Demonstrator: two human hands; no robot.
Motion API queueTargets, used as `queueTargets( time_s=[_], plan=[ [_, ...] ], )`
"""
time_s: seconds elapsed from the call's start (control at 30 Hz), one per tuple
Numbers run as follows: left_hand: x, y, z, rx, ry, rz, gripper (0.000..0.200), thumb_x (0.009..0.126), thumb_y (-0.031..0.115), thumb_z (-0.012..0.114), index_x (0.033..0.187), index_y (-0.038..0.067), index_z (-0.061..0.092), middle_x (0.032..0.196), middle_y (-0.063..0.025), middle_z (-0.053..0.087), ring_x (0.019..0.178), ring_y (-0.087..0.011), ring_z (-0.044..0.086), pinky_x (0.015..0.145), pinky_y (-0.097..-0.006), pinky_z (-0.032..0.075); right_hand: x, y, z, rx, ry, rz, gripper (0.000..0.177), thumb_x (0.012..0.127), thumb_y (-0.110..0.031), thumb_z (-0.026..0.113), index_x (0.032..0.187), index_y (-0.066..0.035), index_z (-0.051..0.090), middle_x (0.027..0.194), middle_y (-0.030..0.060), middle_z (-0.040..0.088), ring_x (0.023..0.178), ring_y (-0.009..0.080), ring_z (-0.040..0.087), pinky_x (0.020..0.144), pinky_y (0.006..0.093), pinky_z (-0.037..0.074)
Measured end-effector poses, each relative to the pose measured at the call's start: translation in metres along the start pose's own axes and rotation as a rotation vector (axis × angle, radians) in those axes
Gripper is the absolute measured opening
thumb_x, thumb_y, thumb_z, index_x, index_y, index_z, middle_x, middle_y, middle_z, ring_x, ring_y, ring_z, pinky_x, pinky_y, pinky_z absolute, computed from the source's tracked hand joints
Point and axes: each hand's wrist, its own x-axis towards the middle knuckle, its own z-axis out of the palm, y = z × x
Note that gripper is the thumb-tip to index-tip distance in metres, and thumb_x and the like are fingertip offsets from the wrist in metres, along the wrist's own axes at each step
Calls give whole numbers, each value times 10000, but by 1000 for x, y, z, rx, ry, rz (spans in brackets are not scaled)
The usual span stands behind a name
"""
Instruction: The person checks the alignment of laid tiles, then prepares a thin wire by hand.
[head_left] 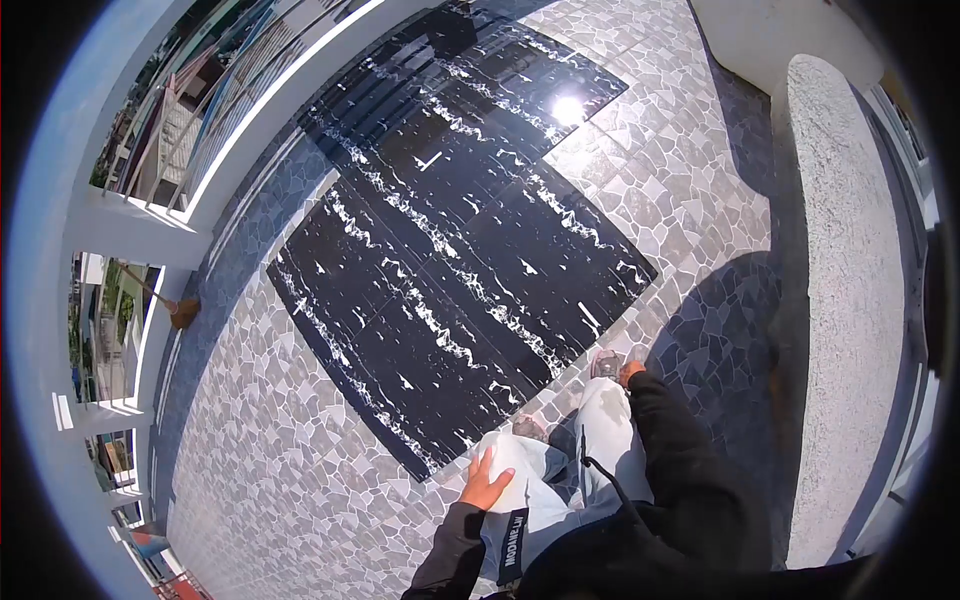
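My left hand rests on my left knee with the fingers spread, holding nothing. My right hand is low beside my right shoe, at the end of a black sleeve; its fingers are mostly hidden, and I cannot see whether it holds anything. Just ahead of my feet lie large glossy black panels with white marbled veins, flat on the floor and set edge to edge. A small white strip shows on the near right part of them. My pale trousers are bent at the knees.
Grey stone-patterned flooring surrounds the panels. A broom leans by the white railing on the left. Along the right runs a rough white low wall, casting shadow. Sun glares off the far panel.
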Motion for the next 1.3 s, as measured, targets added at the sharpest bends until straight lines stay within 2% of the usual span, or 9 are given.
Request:
queueTargets(
  time_s=[0.43, 0.5, 0.53, 0.6, 0.63, 0.7, 0.87, 1.1, 1.3],
  plan=[
    [-140, 14, -64, 679, -698, 83, 511, 859, 427, 495, 1111, 9, 646, 1118, -230, 646, 1107, -371, 581, 949, -398, 413, -499, -147, -154, 270, -48, 140, 350, 764, -225, 607, 1042, -24, 676, 1049, 196, 676, 976, 341, 660, 856, 418, 521],
    [-131, 31, -61, 859, -800, 249, 422, 900, 371, 455, 974, 14, 668, 1005, -238, 669, 947, -319, 639, 802, -422, 451, -457, -117, -78, 121, -149, -562, 293, 819, -195, 546, 1004, -10, 678, 980, 173, 699, 847, 298, 697, 751, 382, 546],
    [-152, 82, -63, 994, -871, -21, 406, 916, 296, 453, 1229, 80, 595, 1323, -191, 538, 1236, -349, 497, 1038, -407, 390, -553, -160, -201, 523, -262, -21, 288, 883, -208, 492, 973, 2, 668, 866, 148, 711, 673, 253, 695, 643, 363, 544],
    [-62, -25, -56, 1120, -961, 662, 403, 882, 223, 487, 1255, 91, 566, 1184, -192, 624, 1154, -344, 567, 988, -417, 428, -618, -150, -217, 654, -10, -26, 471, 956, -397, 399, 974, -6, 662, 787, 114, 705, 568, 219, 669, 595, 364, 531],
    [-73, 8, -52, 909, -813, 130, 451, 940, 420, 454, 1038, 40, 677, 856, -101, 676, 735, -219, 628, 700, -355, 488, -671, -153, -253, 759, 22, 105, 545, 951, -464, 388, 1009, 8, 654, 829, 152, 697, 685, 287, 685, 677, 409, 530],
    [-106, 61, -43, 1310, -1079, 661, 386, 939, 264, 413, 1228, 73, 584, 1142, -201, 633, 1050, -376, 599, 892, -432, 484, -663, -127, -160, 699, 178, 366, 596, 929, -517, 404, 963, 15, 671, 912, 234, 655, 961, 422, 607, 848, 506, 463],
    [-130, 87, 7, 1667, -1159, 701, 389, 994, 280, 369, 1317, 161, 548, 1219, -95, 619, 1046, -220, 629, 844, -353, 546, -834, -83, -101, 1602, 196, 769, 478, 900, -491, 505, 868, -43, 668, 761, 98, 655, 563, 220, 642, 518, 353, 490],
    [-204, 109, 139, 2099, -1218, 823, 412, 979, 244, 370, 1383, 185, 420, 1307, -184, 550, 1132, -333, 582, 946, -411, 455, -1035, -103, 198, 1472, 542, 1390, 302, 781, -300, 644, 684, -15, 670, 727, 106, 690, 647, 263, 662, 647, 385, 540],
    [-199, 122, 277, 1934, -1451, 1299, 377, 812, 222, 647, 1174, 123, 608, 1150, -135, 627, 1068, -316, 602, 936, -430, 478, -1110, -166, 406, 1150, -279, 1204, 452, 794, -497, 676, 1109, -173, 684, 1171, 21, 672, 1066, 239, 642, 800, 403, 541]
  ],
)
